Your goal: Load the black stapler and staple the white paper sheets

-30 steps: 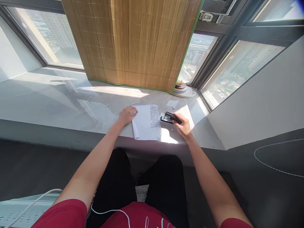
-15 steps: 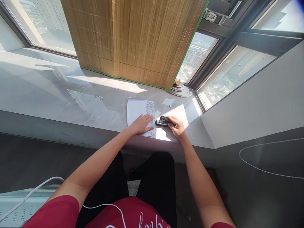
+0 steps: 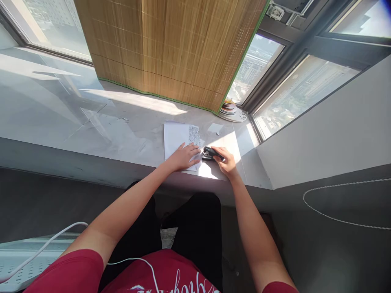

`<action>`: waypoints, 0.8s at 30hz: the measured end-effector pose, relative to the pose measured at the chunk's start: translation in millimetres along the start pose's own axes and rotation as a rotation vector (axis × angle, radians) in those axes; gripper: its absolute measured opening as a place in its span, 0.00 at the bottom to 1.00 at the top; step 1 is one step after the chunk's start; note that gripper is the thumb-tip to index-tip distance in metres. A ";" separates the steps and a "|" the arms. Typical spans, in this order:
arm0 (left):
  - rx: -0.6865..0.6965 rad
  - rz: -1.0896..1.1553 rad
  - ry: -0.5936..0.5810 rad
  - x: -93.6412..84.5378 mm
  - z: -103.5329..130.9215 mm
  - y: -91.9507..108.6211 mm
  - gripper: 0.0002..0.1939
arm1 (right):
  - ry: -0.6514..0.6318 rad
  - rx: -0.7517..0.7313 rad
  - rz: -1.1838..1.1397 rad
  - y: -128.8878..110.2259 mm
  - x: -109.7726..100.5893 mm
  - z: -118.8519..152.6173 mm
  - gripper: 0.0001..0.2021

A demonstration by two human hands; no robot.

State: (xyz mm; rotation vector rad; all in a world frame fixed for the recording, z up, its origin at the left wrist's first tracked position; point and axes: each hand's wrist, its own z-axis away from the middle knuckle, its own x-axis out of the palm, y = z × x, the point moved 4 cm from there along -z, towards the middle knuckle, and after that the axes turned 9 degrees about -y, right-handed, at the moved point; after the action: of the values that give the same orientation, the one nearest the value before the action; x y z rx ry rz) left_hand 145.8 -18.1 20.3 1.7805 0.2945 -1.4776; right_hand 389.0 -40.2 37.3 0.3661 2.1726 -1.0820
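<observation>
My left hand lies flat on a white paper sheet or stack, fingers stretched toward its right edge. Dense dark print runs along the right side of the paper. In my right hand is a black stapler, gripped at its rear end with its nose at the paper's right edge. Whether the paper's edge lies between the stapler's jaws I cannot tell. The paper rests on a pale stone window sill.
Behind the paper lie a small white slip and a tiny grey bit. Stacked plates stand in the window corner. A bamboo blind hangs over the sill. The sill's front edge drops off before my knees.
The stapler's nose has come up against the paper's right edge, and its top arm looks tilted differently. My left hand stays on the paper. The whole view has shifted slightly.
</observation>
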 end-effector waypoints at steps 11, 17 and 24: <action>0.139 0.074 -0.004 -0.6 3.2 1.0 0.17 | -0.011 -0.085 0.184 -1.5 9.7 0.1 0.24; 0.144 0.098 0.005 1.6 2.8 0.0 0.18 | -0.042 -0.032 0.280 -1.3 14.8 -0.5 0.24; 0.130 0.120 0.046 0.2 4.6 1.5 0.18 | -0.056 0.027 0.331 -1.8 16.4 1.1 0.24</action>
State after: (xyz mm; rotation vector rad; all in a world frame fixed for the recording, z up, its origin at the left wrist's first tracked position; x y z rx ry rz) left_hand 143.5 -22.3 20.7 1.9028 0.1151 -1.3991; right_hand 376.5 -42.9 26.7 0.6732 1.9625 -0.9230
